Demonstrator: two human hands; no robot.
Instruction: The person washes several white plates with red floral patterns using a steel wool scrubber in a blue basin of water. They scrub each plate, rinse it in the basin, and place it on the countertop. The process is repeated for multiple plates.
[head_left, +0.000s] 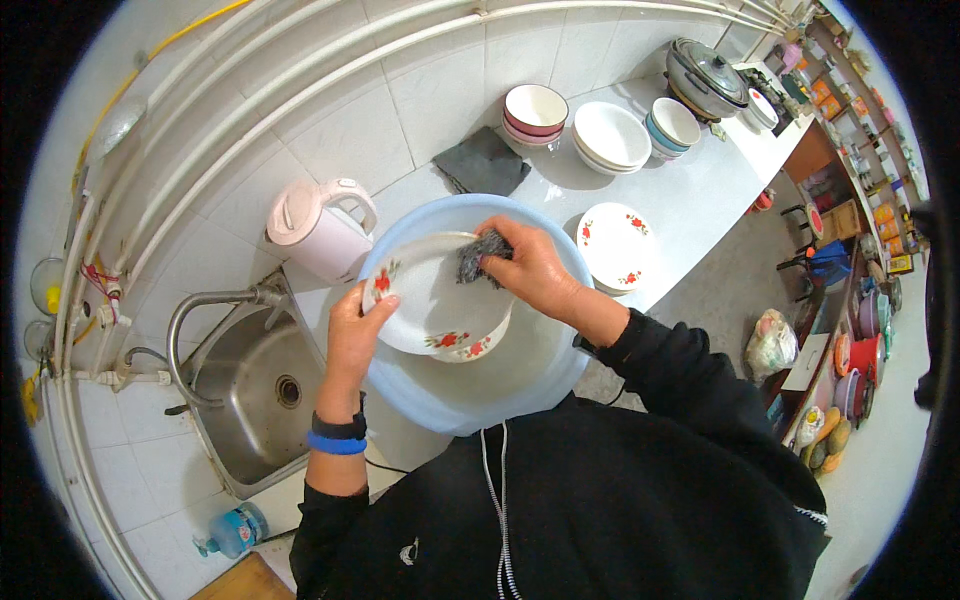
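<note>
My left hand (358, 322) grips the left rim of a white plate with red flowers (420, 307), thumb on its upper face. The plate is tilted over a light blue plastic basin (397, 405) that holds cloudy water. Against the plate's far right part, my right hand (529, 266) presses a dark grey scouring cloth (480, 259). Another flowered dish (491, 341) shows from beneath the plate; most of it is hidden. Right of the basin lies a stack of white flowered plates (616, 244).
A pink electric kettle (322, 232) stands between basin and wall, near a steel sink (247, 405) with a curved faucet (176, 330). Behind are a folded dark cloth (482, 161), pink bowls (535, 112), white bowls (611, 139), blue bowls (673, 127) and a lidded pot (707, 75).
</note>
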